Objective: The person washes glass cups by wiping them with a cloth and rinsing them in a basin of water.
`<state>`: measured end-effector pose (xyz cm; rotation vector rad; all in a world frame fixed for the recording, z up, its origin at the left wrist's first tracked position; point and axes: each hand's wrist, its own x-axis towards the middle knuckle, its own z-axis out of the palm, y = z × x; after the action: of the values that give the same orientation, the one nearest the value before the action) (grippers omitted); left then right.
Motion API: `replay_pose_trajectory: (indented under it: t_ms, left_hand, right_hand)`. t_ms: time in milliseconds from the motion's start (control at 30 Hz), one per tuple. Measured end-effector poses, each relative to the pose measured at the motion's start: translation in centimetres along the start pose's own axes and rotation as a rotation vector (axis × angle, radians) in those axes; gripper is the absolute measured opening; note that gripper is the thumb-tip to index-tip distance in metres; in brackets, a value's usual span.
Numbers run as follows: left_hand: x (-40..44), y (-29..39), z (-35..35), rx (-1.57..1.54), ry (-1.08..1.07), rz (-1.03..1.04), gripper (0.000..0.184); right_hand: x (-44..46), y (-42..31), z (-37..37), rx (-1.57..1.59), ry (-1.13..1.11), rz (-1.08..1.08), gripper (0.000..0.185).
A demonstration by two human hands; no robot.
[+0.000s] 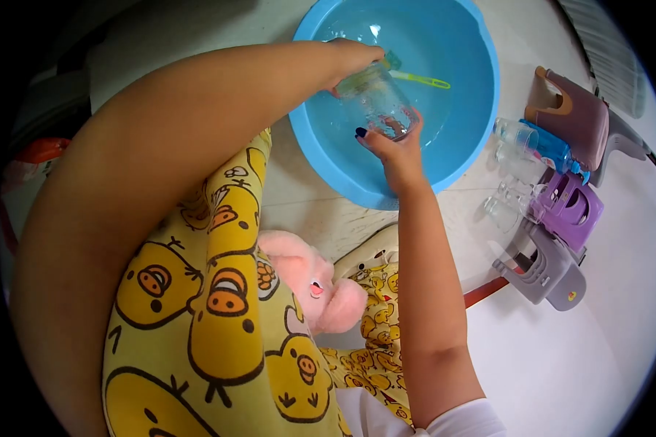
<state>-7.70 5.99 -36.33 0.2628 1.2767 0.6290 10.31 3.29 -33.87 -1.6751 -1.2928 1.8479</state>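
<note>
Both our left hand [350,61] and our right hand [396,150] are gripping a clear jar [377,99], which we are holding tilted over the blue basin [465,62] near a lime-green handle [423,79].

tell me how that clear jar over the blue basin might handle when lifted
The clear jar is likely slippery, as it looks wet. Its rounded form could roll if laid down. It is probably stiff, with no visible dent between left hand and right hand.
</note>
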Motion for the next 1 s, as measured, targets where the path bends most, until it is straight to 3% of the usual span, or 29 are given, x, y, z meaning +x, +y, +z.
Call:
replay_pose_trajectory:
  t_ms: [167, 267, 500, 567, 600, 667, 767, 900, 1000]
  left_hand:
    - [1.4, -0.5, 0.1, 0.158, 0.059, -0.095, 0.051]
    - [0.9, -0.4, 0.3, 0.286, 0.129, -0.075, 0.053]
    - [1.0, -0.8, 0.5, 0.349, 0.151, -0.051, 0.048]
    - [0.8, -0.8, 0.3, 0.428, 0.159, 0.035, 0.041]
    - [0.8, -0.6, 0.3, 0.428, 0.159, 0.036, 0.041]
    - [0.6, -0.4, 0.2, 0.67, 0.18, 0.047, 0.035]
    - [1.0, -0.8, 0.2, 0.681, 0.191, 0.083, 0.033]
    - [-0.9, -0.2, 0.4, 0.694, 0.105, 0.089, 0.033]
    - [-1.1, -0.5, 0.5, 0.612, 0.104, 0.243, 0.031]
  right_hand:
    - [1.6, 0.2, -1.1, 0.207, -0.12, 0.313, 0.092]
    - [2.3, 0.7, -1.3, 0.223, -0.173, 0.346, 0.09]
    - [2.4, 0.7, -1.8, 0.232, -0.094, 0.394, 0.066]
    - [2.8, 1.1, -2.5, 0.415, -0.083, 0.392, 0.049]
    - [2.6, 0.9, -2.4, 0.414, -0.082, 0.391, 0.049]
    - [2.2, 0.5, -2.3, 0.357, 0.021, 0.441, 0.022]
    - [1.9, 0.8, -2.4, 0.265, 0.05, 0.393, 0.011]
    - [2.4, 0.9, -2.7, 0.188, 0.158, 0.34, 0.011]
    - [2.9, 1.0, -2.8, 0.052, 0.321, 0.246, 0.011]
